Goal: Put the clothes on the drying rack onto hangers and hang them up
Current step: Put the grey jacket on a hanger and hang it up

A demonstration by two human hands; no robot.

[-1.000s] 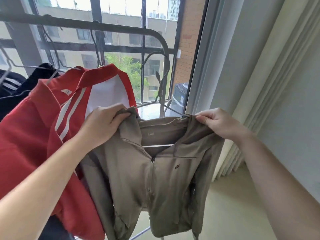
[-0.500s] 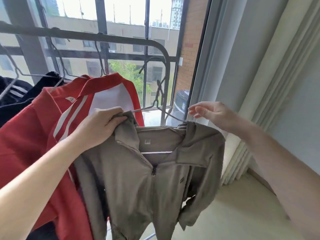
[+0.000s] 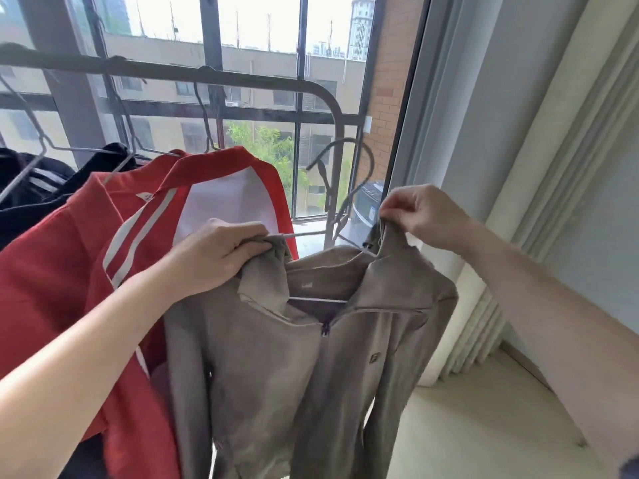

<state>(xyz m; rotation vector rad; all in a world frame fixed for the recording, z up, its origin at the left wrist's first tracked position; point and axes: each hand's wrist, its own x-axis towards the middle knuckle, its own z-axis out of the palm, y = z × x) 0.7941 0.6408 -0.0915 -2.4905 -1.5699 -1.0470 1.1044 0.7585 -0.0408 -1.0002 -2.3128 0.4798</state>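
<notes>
A khaki zip-up jacket hangs in front of me on a thin wire hanger, whose hook rises above the collar, below the rail's bend. My left hand grips the jacket's left collar and shoulder together with the hanger's arm. My right hand pinches the right collar tip and lifts it. The dark drying rack rail runs across the top and curves down at the right.
A red jacket with white stripes hangs on the rail at the left, with dark clothes behind it. A barred window lies behind the rack. Pale curtains and a wall stand at the right, with light floor below.
My right hand let go of the right shoulder, hovered free, then pinched the right collar tip and raised it. The left hand kept its grip.
</notes>
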